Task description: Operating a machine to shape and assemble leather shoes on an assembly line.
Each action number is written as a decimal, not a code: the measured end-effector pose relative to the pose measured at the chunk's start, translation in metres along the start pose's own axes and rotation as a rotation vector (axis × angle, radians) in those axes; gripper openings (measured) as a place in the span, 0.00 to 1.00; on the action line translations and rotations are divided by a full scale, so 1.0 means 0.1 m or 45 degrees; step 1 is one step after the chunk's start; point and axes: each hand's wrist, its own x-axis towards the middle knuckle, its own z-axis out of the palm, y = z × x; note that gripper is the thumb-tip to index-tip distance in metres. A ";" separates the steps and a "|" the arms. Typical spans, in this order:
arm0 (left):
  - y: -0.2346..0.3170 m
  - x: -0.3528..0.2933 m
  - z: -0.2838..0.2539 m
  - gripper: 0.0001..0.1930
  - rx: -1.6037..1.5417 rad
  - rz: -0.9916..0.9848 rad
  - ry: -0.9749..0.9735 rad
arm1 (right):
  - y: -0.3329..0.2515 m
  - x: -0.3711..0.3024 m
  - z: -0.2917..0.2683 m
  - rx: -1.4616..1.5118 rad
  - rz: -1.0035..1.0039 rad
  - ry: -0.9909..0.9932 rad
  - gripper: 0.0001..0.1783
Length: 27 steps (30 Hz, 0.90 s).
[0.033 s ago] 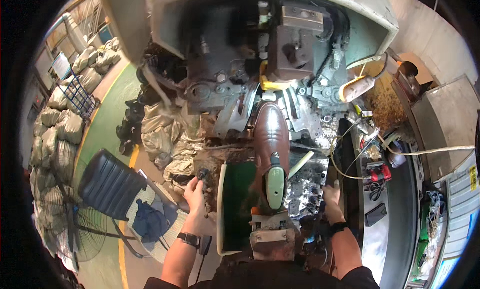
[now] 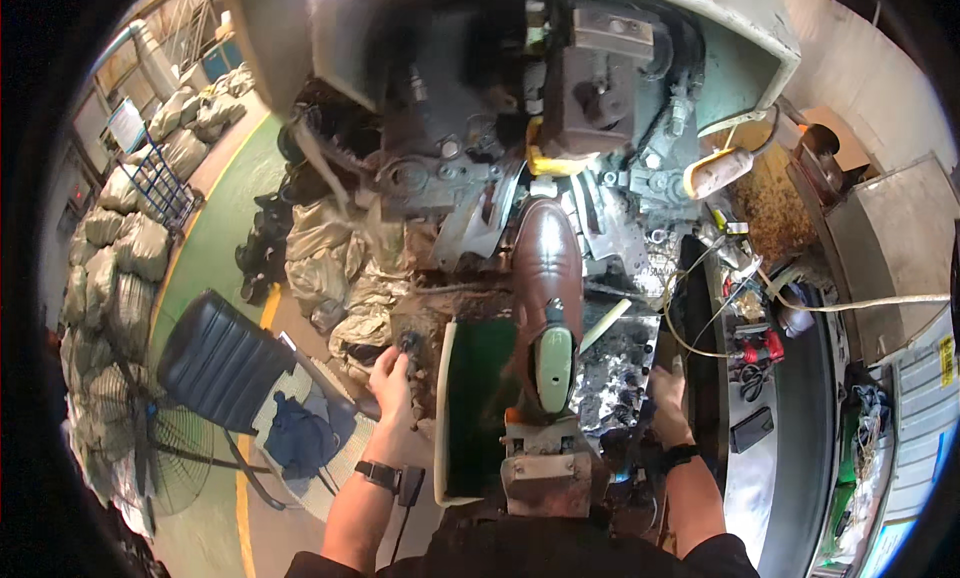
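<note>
A brown leather shoe (image 2: 546,253) is mounted in the machine (image 2: 590,108), its toe between two metal jaw plates and its heel end toward me. A pale green shoe last (image 2: 553,368) fills its opening. My left hand (image 2: 391,380) is closed on a small dark knob (image 2: 408,342) at the machine's left side. My right hand (image 2: 667,393) rests at the right edge of a worn metal panel (image 2: 618,363) with several small dark knobs. Its fingertips are partly hidden there, and what they touch cannot be made out. A pale green lever (image 2: 604,323) slants up beside the last.
A black-backed chair (image 2: 225,363) with dark cloth on it and a floor fan (image 2: 170,458) stand left. Stacked sacks (image 2: 120,258) line the far left. On the right, a narrow shelf (image 2: 745,478) holds a phone and a red tool (image 2: 763,346). A lamp (image 2: 718,173) hangs at the machine's right.
The whole view has shifted very slightly. Both hands keep the same places on the machine, and the shoe has not visibly moved in it.
</note>
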 end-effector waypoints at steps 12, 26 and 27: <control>1.90 -1.23 1.39 0.54 -0.060 0.597 -0.988 | -1.26 -1.34 0.00 0.223 -0.521 -0.586 0.22; 1.58 -1.46 1.65 0.54 0.187 1.052 -0.595 | -0.27 -2.08 -0.57 0.049 -0.723 -0.254 0.29; 1.58 -1.45 1.64 0.53 0.185 1.054 -0.599 | -0.20 -2.15 -0.66 -0.029 -0.593 -0.260 0.28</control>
